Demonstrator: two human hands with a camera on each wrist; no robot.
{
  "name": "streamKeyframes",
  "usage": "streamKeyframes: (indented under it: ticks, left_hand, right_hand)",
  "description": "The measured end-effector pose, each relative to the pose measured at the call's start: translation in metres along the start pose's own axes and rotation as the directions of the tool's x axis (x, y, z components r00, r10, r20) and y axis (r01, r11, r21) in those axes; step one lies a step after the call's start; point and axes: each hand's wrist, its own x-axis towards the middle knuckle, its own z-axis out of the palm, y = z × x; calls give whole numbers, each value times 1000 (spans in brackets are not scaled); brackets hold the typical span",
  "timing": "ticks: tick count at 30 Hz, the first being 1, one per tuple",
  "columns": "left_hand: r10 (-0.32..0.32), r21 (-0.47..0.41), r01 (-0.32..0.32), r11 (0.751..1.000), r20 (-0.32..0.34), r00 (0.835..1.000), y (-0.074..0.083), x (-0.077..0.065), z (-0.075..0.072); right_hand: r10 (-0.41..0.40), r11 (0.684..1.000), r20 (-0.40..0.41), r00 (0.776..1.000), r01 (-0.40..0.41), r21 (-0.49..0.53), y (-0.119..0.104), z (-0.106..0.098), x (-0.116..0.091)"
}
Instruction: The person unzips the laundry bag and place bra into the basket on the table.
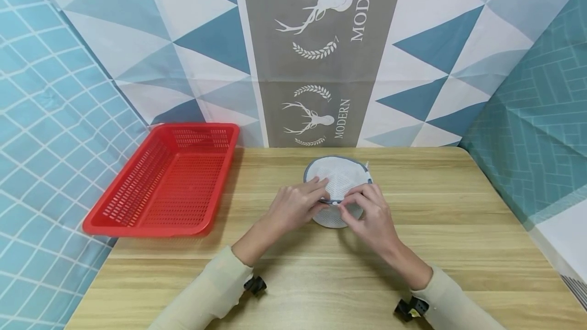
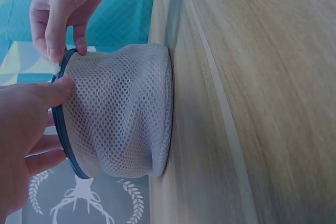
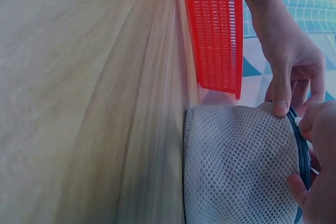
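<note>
A pale mesh bag (image 1: 339,182) with dark blue edging is stood upright on the wooden counter (image 1: 321,269), near the middle from left to right and toward the far side. Its rim (image 2: 62,121) is held from both sides. By the left hand (image 1: 297,202) the near left part of the rim is gripped, the thumb being pressed against the outer mesh just below the edging. By the right hand (image 1: 372,213) the rim is pinched a little farther right, with thumb and bent fingers brought together at the edging. A small white piece (image 1: 336,203) is seen on the rim between the two hands, just beside the right fingers. The side of the bag is creased in soft folds, and its base is rested on the counter. A white tag (image 1: 368,168) is seen at the far right of the rim.

A red slotted basket (image 1: 142,230) is placed at the left, well apart from the bag. Both forearms are covered by pale sleeves (image 1: 206,289), and a small black camera (image 1: 255,285) is worn at the left cuff. Behind the counter a cloth (image 1: 316,55) is hung, printed with triangles, white deer heads and the word MODERN
</note>
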Motion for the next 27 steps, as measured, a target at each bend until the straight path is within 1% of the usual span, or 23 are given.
streamKeyframes:
  ticks: [10,14,17,23,27]
  left_hand:
    - [-13,-62,15,998,32,999,-1,-3,0]
    - [-17,-60,20,998,47,999,-1,-3,0]
    - [-17,-43,18,999,30,999,-1,-2,0]
    - [-3,-9,3,1000,-40,999,0,0,0]
    - [5,-10,-5,1000,-39,999,0,1,-1]
  right_hand:
    - [-17,1000,9,1000,17,2,4,-2,-1]
    - [-12,1000,3,1000,12,2,4,-2,-1]
    - [-5,1000,-4,1000,5,-2,3,-2,-1]
    - [-6,1000,-12,1000,6,-7,0,-1,1]
    - [-13,1000,-10,1000,13,-8,-1,0,1]
